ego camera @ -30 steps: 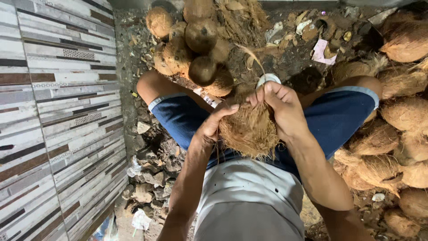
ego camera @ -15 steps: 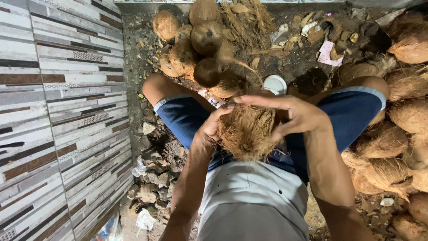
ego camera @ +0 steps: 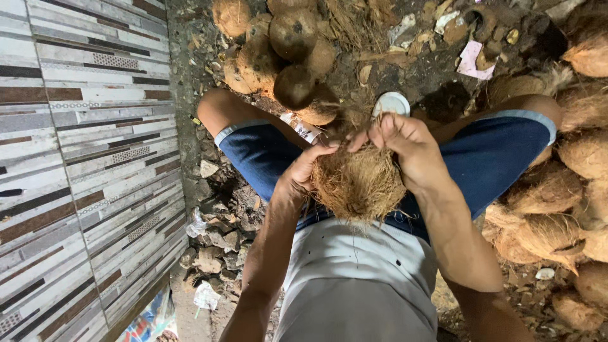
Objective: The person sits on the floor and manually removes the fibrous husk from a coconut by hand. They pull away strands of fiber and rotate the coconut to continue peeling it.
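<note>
- Head view: person sat w/ knees spread, blue shorts (ego camera: 494, 158), grey-white shirt (ego camera: 354, 285); fibrous coconut (ego camera: 358, 183) sat in the lap, between both thighs, just above the shirt hem.
- Coconut: roundish, tan-brown, covered all over in shaggy, frayed husk fibre; strands stuck out at top & sides; no smooth shell showed.
- Left hand (ego camera: 301, 177) cupped the coconut's left side, thumb lying across the top edge, fingers hidden behind the fibre – closed on it, pressed tight.
- Right hand (ego camera: 408, 152) came over the top-right, fingers curled & pinched together on a tuft of fibre at the top; palm rested against the husk.
- Both hands touched the coconut; hands nearly met at its top.
- Ahead of the knees: pile of darker, mostly stripped coconuts (ego camera: 291, 50) on dirt ground w/ husk scraps.
- Small round white lid (ego camera: 391, 103) lay just beyond the right hand.
- Right side: heap of unhusked, hairy coconuts (ego camera: 557, 202), touching the right thigh.
- Left side: striped tiled wall (ego camera: 76, 158); broken shell bits (ego camera: 215, 234) at its foot.
- Pink paper scrap (ego camera: 472, 60) lay further off, top right.
</note>
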